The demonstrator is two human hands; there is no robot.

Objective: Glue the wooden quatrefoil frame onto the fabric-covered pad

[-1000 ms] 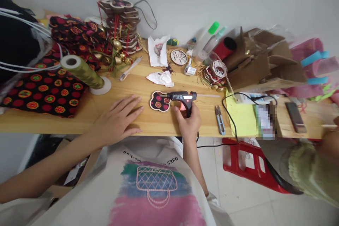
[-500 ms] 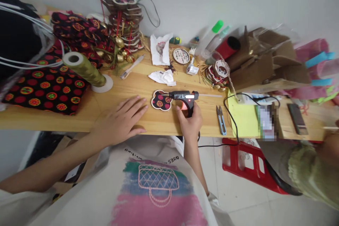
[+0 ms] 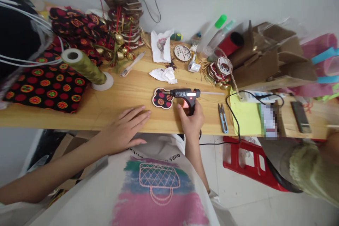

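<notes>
My right hand (image 3: 192, 118) is wrapped round the handle of a black hot glue gun (image 3: 185, 94), which has a small red light lit and a glue stick (image 3: 212, 93) sticking out of its back. The gun's nozzle points left, over a flower-shaped piece (image 3: 162, 103) with dark patterned fabric and a pale rim, lying flat on the wooden table (image 3: 127, 91). Whether the nozzle touches the fabric I cannot tell. Fingers spread, my left hand (image 3: 124, 132) is at the table's front edge, left of the flower piece and holding nothing.
Blue thread snips (image 3: 222, 118) lie right of the gun, near yellow paper (image 3: 247, 116) and the black cord. A thread cone (image 3: 84, 67) and patterned fabric (image 3: 45, 86) are on the left. Stacked ornaments (image 3: 124, 17) stand behind. Another person's sleeve (image 3: 312, 173) shows at right.
My left hand has slid slightly toward the front edge of the table, away from the flower piece. The glue gun stays over the flower piece; the whole view has shifted a little.
</notes>
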